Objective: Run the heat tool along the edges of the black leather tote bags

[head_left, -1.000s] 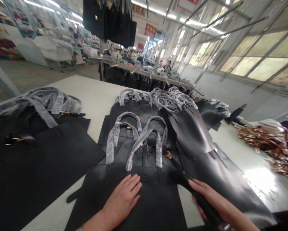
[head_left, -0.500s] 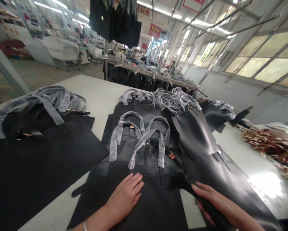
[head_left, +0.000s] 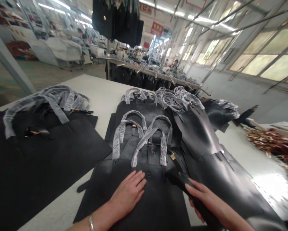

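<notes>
My left hand (head_left: 130, 192) lies flat on a black leather bag panel (head_left: 153, 202), its fingers stretched toward the bag's top edge. Two arched handles (head_left: 158, 138) wrapped in clear plastic rise from the bag in front of my fingertips. On the right, my right hand (head_left: 201, 195) is closed round a long black object (head_left: 181, 181). Its front end is over the bag's right side, close to the base of the right handle; its exact kind is too dark to make out. A black strap with a gold buckle (head_left: 172, 156) lies just beyond that end.
More black bags with wrapped handles (head_left: 49, 99) are stacked at left. Other bag pieces (head_left: 199, 128) lie behind and to the right on the pale table (head_left: 93, 85). Brown straps with gold-coloured hardware (head_left: 271, 141) are heaped at far right. A rack (head_left: 144, 67) stands behind.
My right hand has moved slightly left and up with the black object, bringing its end nearer the right handle's base. My left hand stays on the panel. The view has shifted slightly.
</notes>
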The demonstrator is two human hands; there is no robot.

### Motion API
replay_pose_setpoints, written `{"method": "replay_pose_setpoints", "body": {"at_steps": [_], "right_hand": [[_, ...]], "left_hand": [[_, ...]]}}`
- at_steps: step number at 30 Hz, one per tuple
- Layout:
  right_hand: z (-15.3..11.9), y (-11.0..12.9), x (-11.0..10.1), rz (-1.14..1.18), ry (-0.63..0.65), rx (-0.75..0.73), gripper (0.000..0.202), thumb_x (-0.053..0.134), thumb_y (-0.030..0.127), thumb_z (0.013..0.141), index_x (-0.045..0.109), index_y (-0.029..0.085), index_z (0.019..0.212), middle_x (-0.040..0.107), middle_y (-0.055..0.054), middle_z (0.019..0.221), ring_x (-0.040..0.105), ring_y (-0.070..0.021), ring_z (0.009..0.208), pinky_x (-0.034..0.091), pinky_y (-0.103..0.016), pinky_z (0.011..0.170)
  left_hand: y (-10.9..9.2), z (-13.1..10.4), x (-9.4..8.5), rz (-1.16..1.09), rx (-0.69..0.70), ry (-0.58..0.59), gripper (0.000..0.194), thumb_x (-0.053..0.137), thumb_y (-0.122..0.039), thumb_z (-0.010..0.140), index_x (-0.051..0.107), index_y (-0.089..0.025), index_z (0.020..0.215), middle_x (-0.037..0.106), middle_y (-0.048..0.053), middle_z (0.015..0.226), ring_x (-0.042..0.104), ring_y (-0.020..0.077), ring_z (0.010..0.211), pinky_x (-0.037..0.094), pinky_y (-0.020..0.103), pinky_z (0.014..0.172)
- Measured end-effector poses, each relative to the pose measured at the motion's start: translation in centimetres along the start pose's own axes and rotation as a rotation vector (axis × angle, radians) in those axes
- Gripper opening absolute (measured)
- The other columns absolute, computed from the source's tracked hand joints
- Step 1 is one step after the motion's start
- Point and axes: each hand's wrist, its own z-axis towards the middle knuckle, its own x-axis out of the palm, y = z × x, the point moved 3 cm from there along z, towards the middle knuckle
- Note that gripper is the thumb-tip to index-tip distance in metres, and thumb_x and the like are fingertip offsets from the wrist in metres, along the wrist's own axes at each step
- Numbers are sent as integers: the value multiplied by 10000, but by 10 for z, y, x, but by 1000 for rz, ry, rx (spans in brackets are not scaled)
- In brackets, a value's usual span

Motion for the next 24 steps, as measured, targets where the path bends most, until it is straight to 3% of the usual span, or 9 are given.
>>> {"method": "replay_pose_setpoints", "body": {"at_steps": [4,7,12,15,17,20,24], "right_hand": [[12,7,19,-26,45,-10,543,539,526,872,412,218,1301,576,50,538,532,-113,331,421,-171,289],[29,24,27,-30,6,-63,503,547,510,870,442,230,1274,570,56,540,533,-115,337,426,-177,294],[21,36,-8,-39,-137,-100,438,533,515,876,445,246,1210,530,77,550,521,-99,354,417,-166,316],[-3,22,-32,-56,-136,-14,464,562,536,851,461,237,1191,549,65,549,516,-105,347,421,-175,311],[-16,10,-37,-44,-108,52,514,578,558,834,450,243,1219,560,60,555,523,-108,353,427,-177,314],[-23,1,-23,-37,-57,69,620,597,580,808,390,247,1288,554,65,553,521,-109,352,428,-178,315],[-13,12,15,-69,23,47,742,635,601,765,329,233,1333,572,59,560,523,-112,358,431,-179,311]], "left_hand": [[1,0,2,5,2,11,316,545,-213,888,557,-221,1204,577,52,1312,494,209,1259,389,420,1094],[2,-1,2,12,13,7,325,541,-205,888,555,-221,1212,579,54,1309,498,213,1255,394,416,1090],[2,-3,2,0,13,-21,328,521,-207,898,546,-225,1224,577,58,1309,485,199,1268,377,398,1101],[3,-2,1,-22,-2,-27,313,522,-214,900,556,-225,1211,579,56,1306,489,198,1263,377,394,1102],[2,-1,1,-25,0,-12,315,526,-212,897,556,-218,1210,578,60,1306,492,203,1260,380,395,1101],[-1,1,3,-19,5,1,312,526,-210,895,558,-199,1206,580,72,1299,493,212,1258,382,396,1101],[-12,6,12,11,2,4,254,500,-159,901,594,-174,1137,633,62,1205,562,202,1169,427,367,1061]]}}
